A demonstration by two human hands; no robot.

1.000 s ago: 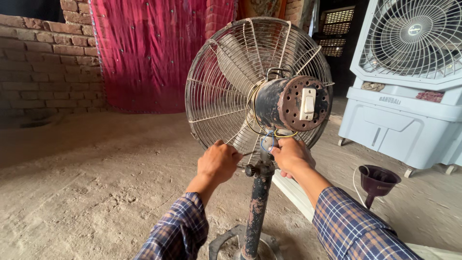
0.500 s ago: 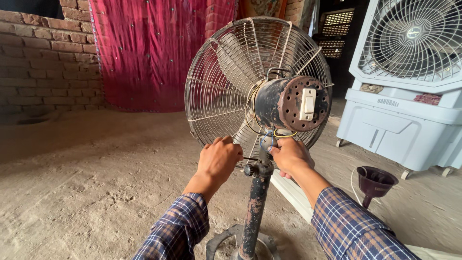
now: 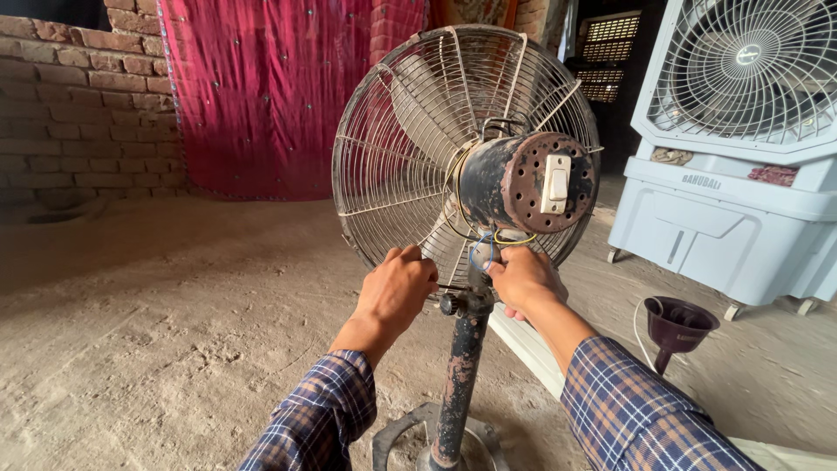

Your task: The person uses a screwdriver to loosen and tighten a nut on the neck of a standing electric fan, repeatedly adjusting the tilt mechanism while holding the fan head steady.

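Now the left hand [image 3: 399,281] has come closer to the rusty stand [image 3: 462,366] of the old pedestal fan [image 3: 466,148], closed at its joint, while the right hand [image 3: 523,277] grips the neck at 3 o'clock, below the motor housing [image 3: 523,181].

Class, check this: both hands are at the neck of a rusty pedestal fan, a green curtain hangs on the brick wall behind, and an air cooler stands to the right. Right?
One detail is wrong. In the head view the curtain is pinkish red, not green. The rest stands: left hand and right hand are at the neck of the rusty pedestal fan, and an air cooler stands to the right.
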